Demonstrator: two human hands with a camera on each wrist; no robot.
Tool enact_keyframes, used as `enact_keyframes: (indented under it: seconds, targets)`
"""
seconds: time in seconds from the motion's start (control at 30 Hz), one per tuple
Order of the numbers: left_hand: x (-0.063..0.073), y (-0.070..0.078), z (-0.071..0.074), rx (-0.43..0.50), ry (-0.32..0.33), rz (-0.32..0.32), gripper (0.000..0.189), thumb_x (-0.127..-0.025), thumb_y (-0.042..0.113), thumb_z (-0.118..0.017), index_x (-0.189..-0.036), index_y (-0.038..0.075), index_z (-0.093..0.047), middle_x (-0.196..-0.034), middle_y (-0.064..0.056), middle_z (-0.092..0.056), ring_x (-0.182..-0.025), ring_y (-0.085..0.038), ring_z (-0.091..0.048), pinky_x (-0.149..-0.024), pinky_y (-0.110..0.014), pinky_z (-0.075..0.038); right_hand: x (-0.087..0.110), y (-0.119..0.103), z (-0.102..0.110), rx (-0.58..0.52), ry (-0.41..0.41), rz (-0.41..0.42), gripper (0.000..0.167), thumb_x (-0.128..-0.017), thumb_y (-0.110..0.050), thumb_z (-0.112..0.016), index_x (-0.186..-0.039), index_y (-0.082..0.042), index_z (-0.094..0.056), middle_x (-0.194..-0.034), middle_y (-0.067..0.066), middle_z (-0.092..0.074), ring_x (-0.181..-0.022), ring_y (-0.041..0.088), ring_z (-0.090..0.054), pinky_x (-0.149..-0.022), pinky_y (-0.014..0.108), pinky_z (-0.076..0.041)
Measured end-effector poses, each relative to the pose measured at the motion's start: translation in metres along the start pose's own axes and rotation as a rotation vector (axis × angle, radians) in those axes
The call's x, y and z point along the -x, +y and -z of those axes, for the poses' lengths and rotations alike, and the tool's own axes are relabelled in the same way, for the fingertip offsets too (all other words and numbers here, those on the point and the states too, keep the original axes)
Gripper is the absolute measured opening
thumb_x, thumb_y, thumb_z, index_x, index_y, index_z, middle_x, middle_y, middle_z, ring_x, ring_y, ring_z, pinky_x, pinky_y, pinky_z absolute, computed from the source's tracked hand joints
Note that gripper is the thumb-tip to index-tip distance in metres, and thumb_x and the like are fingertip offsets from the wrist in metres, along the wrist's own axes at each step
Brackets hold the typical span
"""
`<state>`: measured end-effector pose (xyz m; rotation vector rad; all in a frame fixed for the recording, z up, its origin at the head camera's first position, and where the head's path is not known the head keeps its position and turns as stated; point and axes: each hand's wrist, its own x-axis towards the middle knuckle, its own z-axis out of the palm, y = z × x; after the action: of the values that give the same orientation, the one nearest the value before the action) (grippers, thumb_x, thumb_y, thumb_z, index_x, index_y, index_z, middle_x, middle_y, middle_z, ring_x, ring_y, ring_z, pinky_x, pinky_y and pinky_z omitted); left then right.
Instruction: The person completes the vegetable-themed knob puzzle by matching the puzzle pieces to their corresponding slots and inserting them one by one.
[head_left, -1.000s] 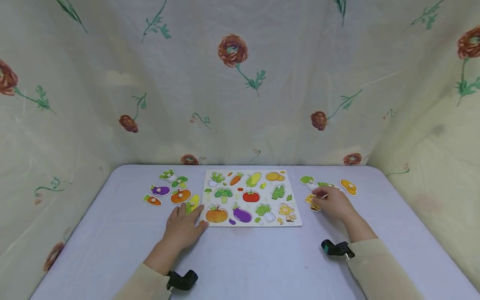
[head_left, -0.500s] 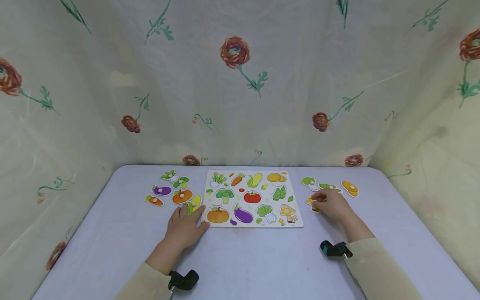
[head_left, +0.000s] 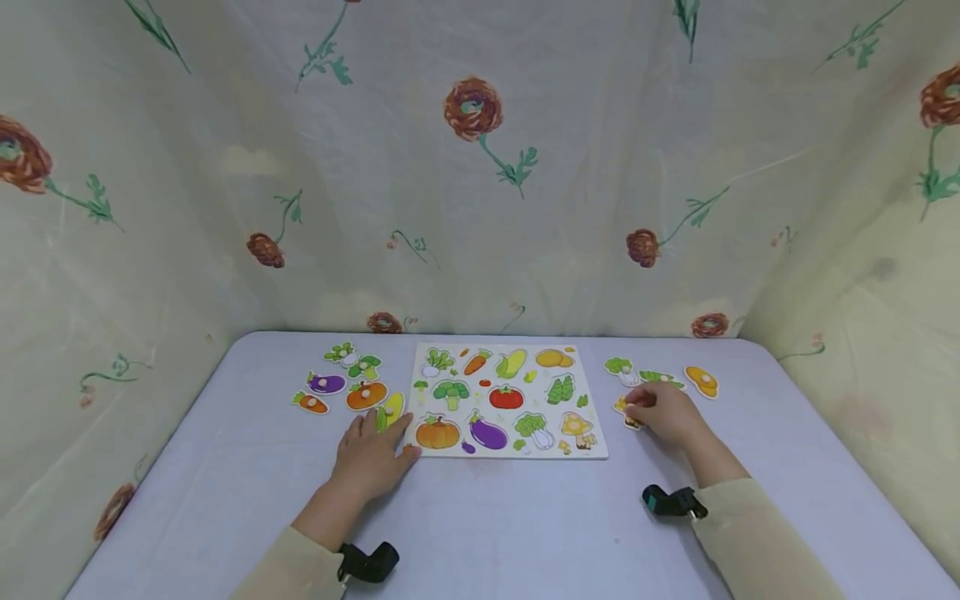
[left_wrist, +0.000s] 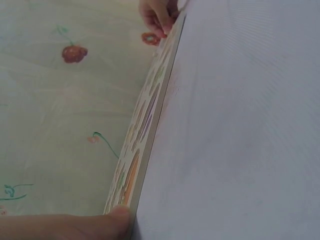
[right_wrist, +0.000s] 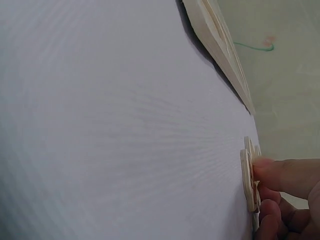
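My left hand [head_left: 369,457] lies with fingers spread at the left side of a white vegetable puzzle board [head_left: 534,399]. Its thumb [left_wrist: 118,218] rests on the board's near left corner, and the other fingertips are by the yellow corn piece [head_left: 393,407]. To the right of the board, my right hand [head_left: 666,411] pinches the mushroom puzzle piece [head_left: 632,422], which is low at the table surface and partly hidden by the fingers. The right wrist view shows the thumb against this thin wooden piece [right_wrist: 247,181].
Left of the board lie loose carrot [head_left: 311,403], eggplant [head_left: 326,384], pumpkin [head_left: 367,395], broccoli [head_left: 365,367] and turnip [head_left: 341,354] pieces. Past my right hand are cabbage [head_left: 622,369], pea pod [head_left: 661,378] and potato [head_left: 701,382] pieces. A flowered curtain [head_left: 480,208] surrounds the white table.
The right hand's fingers have closed in slightly on the mushroom piece, which stays in about the same place. The left hand keeps its place; the head view has shifted a little.
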<state>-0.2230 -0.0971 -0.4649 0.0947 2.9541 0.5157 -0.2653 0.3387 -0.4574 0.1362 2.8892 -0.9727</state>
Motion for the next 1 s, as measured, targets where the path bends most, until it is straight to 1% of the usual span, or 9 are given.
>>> enact_keyframes:
  seconds: [0.1,0.17,0.33,0.53,0.63,0.83,1.0]
  targets:
    - [0.001,0.001,0.000,-0.001,-0.004,0.000,0.062,-0.096,0.043,-0.063,-0.151,0.020,-0.047,-0.157,-0.033,-0.022,-0.144,-0.054,-0.017,-0.113,-0.068,-0.021,0.001,0.001,0.001,-0.007,-0.003,-0.024,0.020,-0.095,-0.014,-0.068,-0.110,0.000,-0.066,-0.096,0.012,-0.062,-0.087,0.026,-0.053,-0.074,0.035,-0.046]
    - [0.001,0.001,-0.001,-0.005,-0.006,0.000,0.062,-0.097,0.043,-0.063,-0.151,0.020,-0.046,-0.157,-0.033,-0.022,-0.144,-0.054,-0.017,-0.113,-0.068,-0.021,0.003,0.002,0.002,-0.013,-0.008,-0.025,0.021,-0.096,-0.015,-0.068,-0.110,0.000,-0.065,-0.095,0.011,-0.061,-0.086,0.026,-0.053,-0.072,0.034,-0.045]
    - [0.001,0.000,-0.002,-0.001,-0.007,0.000,0.062,-0.097,0.043,-0.063,-0.152,0.020,-0.046,-0.157,-0.033,-0.021,-0.145,-0.054,-0.016,-0.113,-0.068,-0.020,0.008,0.002,0.006,-0.031,-0.023,-0.002,0.022,-0.096,-0.017,-0.067,-0.111,-0.001,-0.066,-0.096,0.010,-0.061,-0.086,0.024,-0.052,-0.071,0.033,-0.045]
    - [0.003,0.001,-0.001,0.025,-0.016,-0.003,0.061,-0.097,0.041,-0.063,-0.151,0.019,-0.046,-0.158,-0.033,-0.021,-0.145,-0.054,-0.015,-0.114,-0.067,-0.018,0.016,-0.003,0.012,-0.070,-0.056,0.013,0.024,-0.097,-0.019,-0.068,-0.112,-0.001,-0.066,-0.097,0.010,-0.063,-0.085,0.024,-0.054,-0.071,0.032,-0.049]
    - [0.003,0.002,0.000,0.022,-0.017,-0.006,0.061,-0.097,0.041,-0.063,-0.151,0.019,-0.046,-0.158,-0.033,-0.021,-0.145,-0.054,-0.015,-0.114,-0.067,-0.019,0.019,-0.008,0.015,-0.084,-0.063,0.029,0.024,-0.096,-0.018,-0.070,-0.112,-0.002,-0.067,-0.097,0.009,-0.064,-0.085,0.024,-0.055,-0.072,0.032,-0.050]
    - [0.003,0.001,0.001,0.008,-0.017,-0.012,0.061,-0.097,0.042,-0.062,-0.152,0.020,-0.046,-0.158,-0.033,-0.021,-0.145,-0.054,-0.016,-0.114,-0.067,-0.019,0.024,-0.022,0.019,-0.100,-0.091,0.119,0.020,-0.095,-0.017,-0.070,-0.110,-0.004,-0.069,-0.096,0.007,-0.065,-0.087,0.024,-0.056,-0.075,0.032,-0.051]
    - [0.003,0.002,0.003,0.007,-0.011,-0.016,0.062,-0.097,0.042,-0.062,-0.152,0.020,-0.045,-0.158,-0.033,-0.021,-0.145,-0.053,-0.016,-0.114,-0.067,-0.020,0.027,-0.041,0.019,-0.119,-0.130,0.137,0.022,-0.094,-0.017,-0.071,-0.111,-0.004,-0.068,-0.097,0.008,-0.063,-0.088,0.024,-0.055,-0.075,0.032,-0.051]
